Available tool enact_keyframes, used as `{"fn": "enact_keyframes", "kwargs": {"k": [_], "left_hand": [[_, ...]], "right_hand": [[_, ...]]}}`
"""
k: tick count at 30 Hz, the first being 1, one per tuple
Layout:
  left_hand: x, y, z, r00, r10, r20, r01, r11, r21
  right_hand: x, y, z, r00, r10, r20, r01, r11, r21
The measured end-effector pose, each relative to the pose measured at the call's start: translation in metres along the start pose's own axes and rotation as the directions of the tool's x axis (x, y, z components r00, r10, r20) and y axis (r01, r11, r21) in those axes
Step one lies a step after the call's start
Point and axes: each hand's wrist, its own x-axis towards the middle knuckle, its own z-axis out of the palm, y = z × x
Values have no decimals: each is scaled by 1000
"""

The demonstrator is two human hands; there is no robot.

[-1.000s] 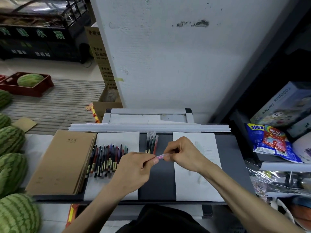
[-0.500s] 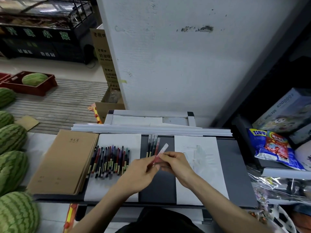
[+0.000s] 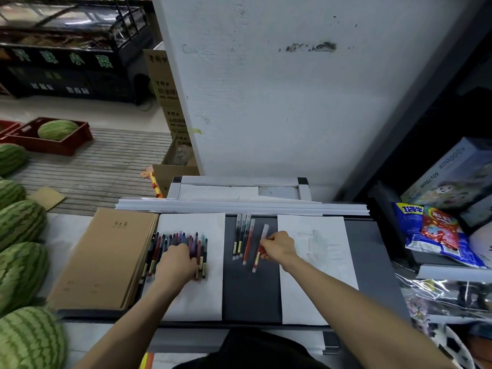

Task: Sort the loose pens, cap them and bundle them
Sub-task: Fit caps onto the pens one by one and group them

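Observation:
A row of several loose pens (image 3: pixel 186 243) lies on the left white sheet (image 3: pixel 197 296). My left hand (image 3: pixel 177 263) rests on that row with its fingers curled over the pens; whether it grips one is hidden. On the dark mat (image 3: pixel 250 296), three capped pens (image 3: pixel 241 235) lie side by side. Just right of them my right hand (image 3: pixel 278 246) pinches a capped red pen (image 3: pixel 259 247) that lies along the mat, parallel to the others.
A stack of brown notebooks (image 3: pixel 106 257) lies left of the pens. Another white sheet (image 3: pixel 316 265) covers the mat's right part. White strips (image 3: pixel 239 206) run along the far edge. Watermelons (image 3: pixel 21 267) stand at the left, snack bags (image 3: pixel 436 233) and boxes on shelves at the right.
Both hands held the red pen together above the mat. Now they have parted: the right hand has lowered the capped red pen beside the sorted ones, and the left hand moved left onto the loose row.

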Motion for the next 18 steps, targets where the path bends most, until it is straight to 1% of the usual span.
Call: {"fn": "enact_keyframes", "kwargs": {"k": [3, 4, 5, 7, 8, 10, 12, 14, 16, 18], "left_hand": [[3, 2, 4, 1000, -4, 6, 4, 1000, -4], [3, 3, 4, 1000, -8, 6, 8, 1000, -4], [3, 5, 4, 1000, -8, 8, 8, 1000, -2], [3, 7, 4, 1000, 1, 17, -1, 1000, -2], [3, 8, 4, 1000, 4, 21, -4, 1000, -6], [3, 8, 5, 999, 9, 34, -9, 1000, -9], [5, 6, 5, 999, 14, 41, -13, 1000, -17], [6, 4, 4, 999, 14, 38, -14, 1000, -14], [7, 2, 4, 999, 17, 32, -17, 1000, -4], [7, 2, 4, 999, 21, 28, -21, 1000, -1]], "right_hand": [[3, -3, 0, 1000, 0, 15, -1, 998, 61], [3, -3, -3, 1000, -5, 21, 3, 998, 65], [4, -2, -6, 1000, -22, 19, 22, 999, 31], [3, 2, -17, 995, -96, -15, 93, 984, -151], [2, 5, -24, 990, -138, -39, 123, 957, -264], [-1, 14, -41, 973, -222, -65, 165, 864, -476], [0, 25, -57, 957, -286, -48, 184, 727, -661], [2, 36, -68, 957, -291, -6, 184, 624, -760], [2, 44, -72, 962, -271, 23, 185, 590, -786], [2, 48, -72, 963, -267, 22, 180, 584, -791]]}}
